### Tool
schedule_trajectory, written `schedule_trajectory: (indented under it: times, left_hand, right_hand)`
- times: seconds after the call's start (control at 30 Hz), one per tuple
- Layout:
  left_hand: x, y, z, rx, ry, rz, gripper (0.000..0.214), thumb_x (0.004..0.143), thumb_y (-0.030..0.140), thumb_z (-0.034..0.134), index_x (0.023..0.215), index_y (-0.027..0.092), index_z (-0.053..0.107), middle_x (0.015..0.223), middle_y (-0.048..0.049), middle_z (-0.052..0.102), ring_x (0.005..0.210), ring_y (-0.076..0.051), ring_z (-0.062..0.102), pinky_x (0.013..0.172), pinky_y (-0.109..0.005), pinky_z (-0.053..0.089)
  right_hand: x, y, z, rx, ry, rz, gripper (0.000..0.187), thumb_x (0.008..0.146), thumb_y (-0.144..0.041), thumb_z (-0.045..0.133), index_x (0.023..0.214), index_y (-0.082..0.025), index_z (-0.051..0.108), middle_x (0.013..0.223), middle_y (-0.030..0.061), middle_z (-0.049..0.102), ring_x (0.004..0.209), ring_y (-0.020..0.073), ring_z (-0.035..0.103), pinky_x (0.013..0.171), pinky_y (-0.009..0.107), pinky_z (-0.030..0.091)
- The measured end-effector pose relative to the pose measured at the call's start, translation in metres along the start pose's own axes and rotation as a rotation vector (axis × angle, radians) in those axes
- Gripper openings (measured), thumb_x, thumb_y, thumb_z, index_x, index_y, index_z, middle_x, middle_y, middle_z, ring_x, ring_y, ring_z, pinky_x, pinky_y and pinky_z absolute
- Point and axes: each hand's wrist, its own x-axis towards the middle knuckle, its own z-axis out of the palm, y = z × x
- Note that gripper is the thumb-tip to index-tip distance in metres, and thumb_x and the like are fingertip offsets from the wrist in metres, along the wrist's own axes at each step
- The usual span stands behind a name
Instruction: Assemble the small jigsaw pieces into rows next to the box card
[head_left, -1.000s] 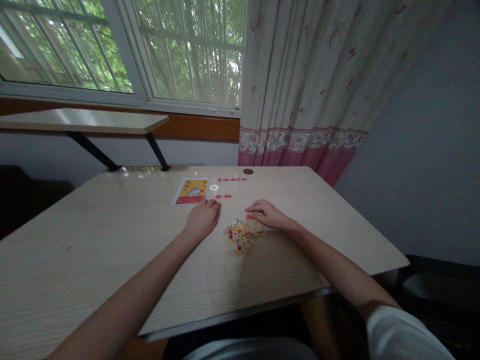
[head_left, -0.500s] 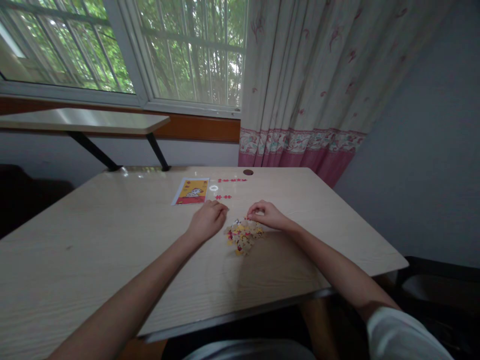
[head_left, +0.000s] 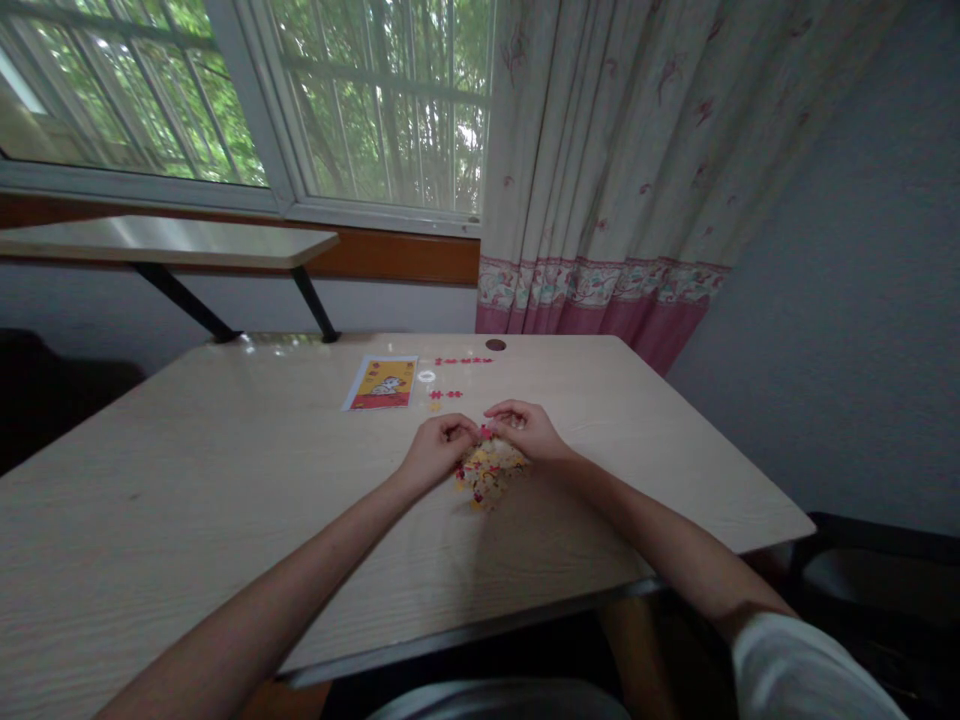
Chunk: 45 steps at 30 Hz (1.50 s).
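My left hand (head_left: 441, 447) and my right hand (head_left: 527, 432) meet over the far side of a heap of jigsaw puzzle pieces (head_left: 491, 470). Both hands are closed in a pinch, and a small red puzzle piece (head_left: 486, 432) shows between their fingertips. The heap mixes yellow, red, white and plain beige pieces. Beyond my left hand lie a few red puzzle pieces (head_left: 448, 394) and a yellow puzzle piece (head_left: 435, 407). Farther back, a row of red puzzle pieces (head_left: 465, 360) runs sideways. A picture card (head_left: 385, 384) with a white animal on yellow and red lies to the left.
The pale wooden table (head_left: 225, 480) stretches widely to the left. A small white ring-shaped thing (head_left: 427, 377) lies beside the card, and a dark round disc (head_left: 495, 345) is at the far edge. A raised shelf (head_left: 172, 240) stands back left, a curtain (head_left: 600, 180) behind.
My left hand has moved right and slightly nearer, to my right hand's fingertips. The yellow piece beyond it is now in view. A red piece now shows between the hands.
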Motion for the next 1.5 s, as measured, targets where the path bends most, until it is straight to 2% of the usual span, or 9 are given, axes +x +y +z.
schedule_trajectory:
  times: [0.1, 0.23, 0.43, 0.7, 0.9, 1.1, 1.17, 1.33, 1.5]
  left_hand:
    - [0.003, 0.002, 0.0, -0.167, 0.114, -0.052, 0.013, 0.062, 0.026, 0.06, 0.062, 0.013, 0.064, 0.056, -0.0009, 0.06, 0.054, -0.012, 0.051, 0.054, -0.023, 0.038]
    - [0.003, 0.009, 0.002, -0.238, 0.152, -0.109, 0.011, 0.056, 0.025, 0.064, 0.058, 0.014, 0.065, 0.056, -0.0008, 0.061, 0.055, -0.012, 0.051, 0.057, -0.024, 0.039]
    - [0.003, 0.009, 0.001, -0.261, 0.158, -0.12, 0.012, 0.055, 0.025, 0.065, 0.058, 0.014, 0.066, 0.056, -0.0013, 0.062, 0.056, -0.014, 0.052, 0.058, -0.025, 0.039]
    - [0.003, 0.008, 0.001, -0.306, 0.085, -0.134, 0.014, 0.057, 0.026, 0.065, 0.06, 0.013, 0.065, 0.059, -0.0023, 0.064, 0.057, -0.014, 0.053, 0.06, -0.025, 0.04]
    - [0.003, 0.003, 0.001, -0.303, 0.035, -0.135, 0.016, 0.06, 0.029, 0.064, 0.061, 0.013, 0.063, 0.058, -0.0008, 0.061, 0.054, -0.012, 0.051, 0.056, -0.024, 0.038]
    - [0.006, 0.0, -0.001, -0.226, 0.005, -0.104, 0.019, 0.063, 0.033, 0.062, 0.063, 0.014, 0.062, 0.058, -0.0004, 0.06, 0.053, -0.011, 0.05, 0.055, -0.024, 0.038]
    - [0.008, 0.0, -0.004, -0.151, 0.022, -0.065, 0.021, 0.066, 0.035, 0.06, 0.067, 0.014, 0.063, 0.06, -0.0006, 0.06, 0.056, -0.012, 0.05, 0.056, -0.024, 0.038]
    - [0.008, -0.004, -0.018, 0.217, -0.012, 0.027, 0.021, 0.072, 0.031, 0.053, 0.076, 0.013, 0.064, 0.067, -0.0034, 0.062, 0.058, -0.013, 0.049, 0.054, -0.024, 0.036]
    - [0.007, -0.01, -0.029, 0.42, -0.092, 0.1, 0.022, 0.075, 0.027, 0.048, 0.08, 0.014, 0.065, 0.071, -0.0043, 0.064, 0.06, -0.013, 0.051, 0.056, -0.024, 0.037]
  right_hand:
    - [0.0, -0.001, -0.003, -0.173, 0.12, -0.173, 0.013, 0.076, -0.029, 0.06, 0.078, -0.019, 0.067, 0.076, 0.0034, 0.066, 0.072, 0.0134, 0.057, 0.068, 0.027, 0.044]
    - [0.0, 0.002, -0.005, -0.334, 0.131, -0.341, 0.011, 0.077, -0.03, 0.061, 0.079, -0.022, 0.067, 0.074, 0.0025, 0.066, 0.072, 0.0144, 0.057, 0.073, 0.03, 0.041]
    - [-0.002, 0.006, -0.006, -0.47, 0.106, -0.404, 0.022, 0.076, -0.036, 0.063, 0.093, -0.023, 0.066, 0.078, 0.0026, 0.066, 0.077, 0.0159, 0.056, 0.075, 0.031, 0.039]
    - [-0.002, 0.003, -0.007, -0.491, 0.052, -0.436, 0.018, 0.079, -0.038, 0.059, 0.079, -0.022, 0.066, 0.076, 0.0016, 0.066, 0.077, 0.0141, 0.056, 0.075, 0.029, 0.037]
    - [-0.002, 0.006, -0.008, -0.517, 0.038, -0.47, 0.023, 0.079, -0.039, 0.06, 0.095, -0.023, 0.066, 0.08, 0.0024, 0.066, 0.078, 0.0143, 0.055, 0.074, 0.029, 0.036]
    - [-0.001, 0.005, -0.013, -0.544, -0.005, -0.501, 0.021, 0.078, -0.039, 0.06, 0.091, -0.024, 0.067, 0.079, 0.0024, 0.065, 0.079, 0.0144, 0.055, 0.074, 0.03, 0.036]
    - [0.0, 0.002, -0.018, -0.537, 0.055, -0.484, 0.02, 0.078, -0.038, 0.06, 0.091, -0.024, 0.067, 0.08, 0.0026, 0.065, 0.079, 0.0148, 0.055, 0.075, 0.03, 0.037]
    - [0.004, 0.002, -0.035, -0.46, 0.395, -0.37, 0.016, 0.078, -0.035, 0.06, 0.088, -0.024, 0.067, 0.081, 0.0031, 0.064, 0.079, 0.0158, 0.055, 0.075, 0.032, 0.04]
    - [0.007, 0.008, -0.04, -0.435, 0.449, -0.329, 0.016, 0.077, -0.035, 0.061, 0.088, -0.025, 0.068, 0.081, 0.0026, 0.063, 0.079, 0.0159, 0.054, 0.076, 0.033, 0.042]
